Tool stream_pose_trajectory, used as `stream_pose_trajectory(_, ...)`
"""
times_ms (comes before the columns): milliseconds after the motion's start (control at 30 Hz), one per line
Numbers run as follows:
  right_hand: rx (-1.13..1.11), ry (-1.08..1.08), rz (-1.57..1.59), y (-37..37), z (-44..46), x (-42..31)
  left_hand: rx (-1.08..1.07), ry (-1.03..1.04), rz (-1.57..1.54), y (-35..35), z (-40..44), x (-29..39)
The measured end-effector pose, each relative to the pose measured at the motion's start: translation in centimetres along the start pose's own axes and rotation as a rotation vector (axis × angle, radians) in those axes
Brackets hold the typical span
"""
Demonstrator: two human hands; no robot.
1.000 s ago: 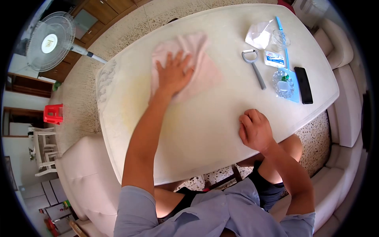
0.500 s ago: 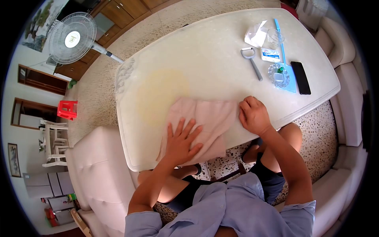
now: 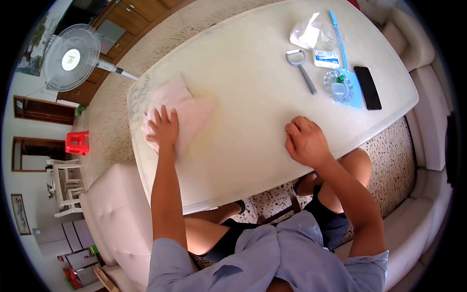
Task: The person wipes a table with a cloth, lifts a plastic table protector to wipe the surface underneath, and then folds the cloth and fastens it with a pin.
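A pale pink cloth [image 3: 189, 117] lies spread and creased on the left part of the white table [image 3: 248, 155]. My left hand [image 3: 165, 129] presses flat on its left side, fingers spread apart. Beside and partly under the cloth, a faint yellowish patch [image 3: 212, 109] shows on the tabletop. My right hand [image 3: 308, 142] rests near the table's front edge, curled into a loose fist, apart from the cloth. I see nothing in its fingers.
At the table's right are a grey peeler [image 3: 302, 73], a blue fly swatter [image 3: 357, 95], a glass ashtray [image 3: 338, 86], a black phone [image 3: 368, 88], a white-and-blue packet [image 3: 326, 59], a clear glass [image 3: 332, 36] and tissue [image 3: 307, 33]. A fan [image 3: 71, 59] stands beyond the left end.
My left hand has slid the cloth left and farther from me across the table. The cloth is now away from my right hand, which stays in nearly the same place.
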State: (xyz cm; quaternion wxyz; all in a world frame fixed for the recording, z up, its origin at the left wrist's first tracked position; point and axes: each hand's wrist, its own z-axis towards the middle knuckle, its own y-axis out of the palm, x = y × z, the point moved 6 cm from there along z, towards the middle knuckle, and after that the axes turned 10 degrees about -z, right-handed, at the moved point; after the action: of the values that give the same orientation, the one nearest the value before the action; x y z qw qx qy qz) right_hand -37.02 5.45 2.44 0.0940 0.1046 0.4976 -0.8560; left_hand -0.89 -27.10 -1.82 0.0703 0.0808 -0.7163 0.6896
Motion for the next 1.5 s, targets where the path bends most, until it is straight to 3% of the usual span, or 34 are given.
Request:
stream_pose_trajectory(100, -0.006, 0.003, -0.002, 0.1, -0.2, -0.1, -0.021, -0.033, -0.049, 1.3, 3.1, 5.0)
stream_pose_trajectory(167, -0.017, -0.013, -0.017, 0.1, -0.2, 0.2, -0.072, 0.161, -0.006, 3.7, 3.3, 9.9)
stream_pose_trajectory(300, 0.008, 0.007, 0.02, 0.1, -0.6, 0.4, -0.104, 0.487, 0.039, 4.6, -5.7, 19.3)
stream_pose_trajectory(467, 0.11, 0.021, 0.074, -0.3, -1.3, 0.8, -0.089, 0.728, -0.014, 4.7, -15.3, 19.7)
stream_pose_trajectory(633, 0.164, 0.061, 0.117, -0.5, -1.7, 1.2, -0.109, 0.944, -0.082, 2.8, -25.5, 15.1)
stream_pose_trajectory(733, 0.178, 0.059, 0.08, -0.4, -1.8, 1.2, -0.176, 0.934, -0.094, 1.5, -29.6, 11.2)
stream_pose_trajectory(867, 0.159, 0.06, 0.063, -0.1, -1.9, 1.3, -0.182, 0.775, -0.004, 1.0, -30.5, 4.3)
stream_pose_trajectory(1000, 0.143, 0.054, 0.042, 0.0, -2.0, 1.2, -0.109, 0.477, 0.11, 0.5, -26.5, -5.7)
stream_pose_trajectory(1067, 0.13, 0.041, 0.026, 0.1, -1.9, 1.0, -0.116, 0.226, 0.061, -0.9, -23.9, -9.6)
stream_pose_trajectory(1200, 0.101, 0.042, -0.003, 0.5, -1.7, 0.9, -0.054, 0.086, 0.057, -0.2, -22.2, -9.7)
stream_pose_trajectory(1333, 0.097, 0.046, 0.002, 0.8, -1.6, 1.2, -0.042, 0.424, 0.125, 2.4, -24.4, -3.6)
stream_pose_trajectory(1400, 0.095, 0.049, 0.012, 0.8, -1.7, 1.3, 0.048, 0.66, -0.121, 1.3, -28.2, 2.3)
stream_pose_trajectory(1500, 0.102, 0.048, 0.008, 0.7, -1.7, 1.3, -0.066, 0.873, -0.377, 1.3, -32.4, 7.7)
